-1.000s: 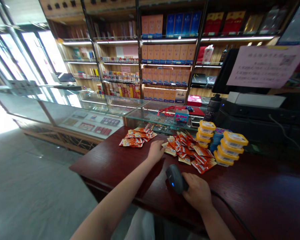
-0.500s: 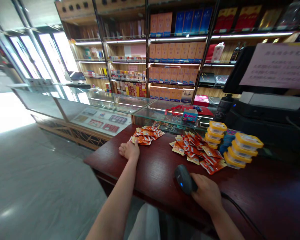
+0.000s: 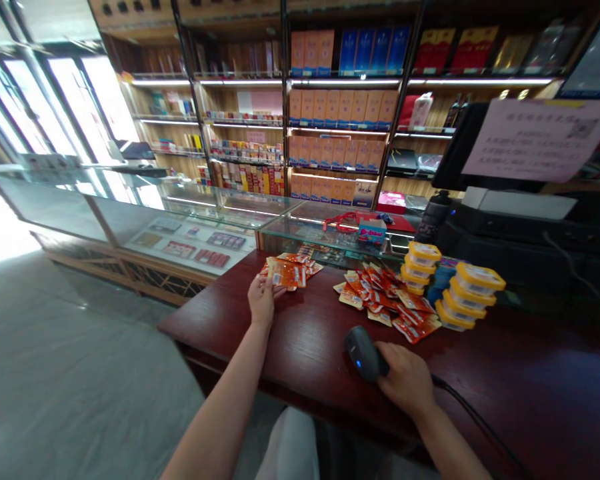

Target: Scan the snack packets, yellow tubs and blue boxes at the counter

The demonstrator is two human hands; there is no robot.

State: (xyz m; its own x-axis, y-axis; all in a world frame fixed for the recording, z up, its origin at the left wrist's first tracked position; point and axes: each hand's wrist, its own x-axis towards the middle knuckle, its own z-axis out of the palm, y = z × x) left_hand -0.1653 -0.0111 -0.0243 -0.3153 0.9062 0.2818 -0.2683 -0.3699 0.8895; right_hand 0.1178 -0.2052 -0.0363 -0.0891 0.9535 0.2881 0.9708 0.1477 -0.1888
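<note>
Between the thumb and fingers of my left hand (image 3: pixel 263 300) is an orange snack packet (image 3: pixel 286 273), lifted at the near side of a small pile of like packets (image 3: pixel 313 268). My right hand (image 3: pixel 407 377) is wrapped round the handle of a black barcode scanner (image 3: pixel 364 353) with a blue light, held low over the dark wooden counter (image 3: pixel 305 340). A larger heap of orange packets (image 3: pixel 380 293) lies beyond the scanner. Two stacks of yellow-lidded tubs (image 3: pixel 467 297) stand at the heap's right.
A glass display case (image 3: pixel 220 207) runs behind the counter. On its glass sits a small blue and pink box (image 3: pixel 371 232). A monitor with a paper sheet (image 3: pixel 530 140) stands at right. The scanner's cable (image 3: pixel 475 407) trails across the counter. Stocked shelves (image 3: pixel 340 127) line the wall.
My left hand has picked up a packet from the small pile and raised it, its printed face now showing. My right hand still grips the scanner in nearly the same place. The view has shifted slightly.
</note>
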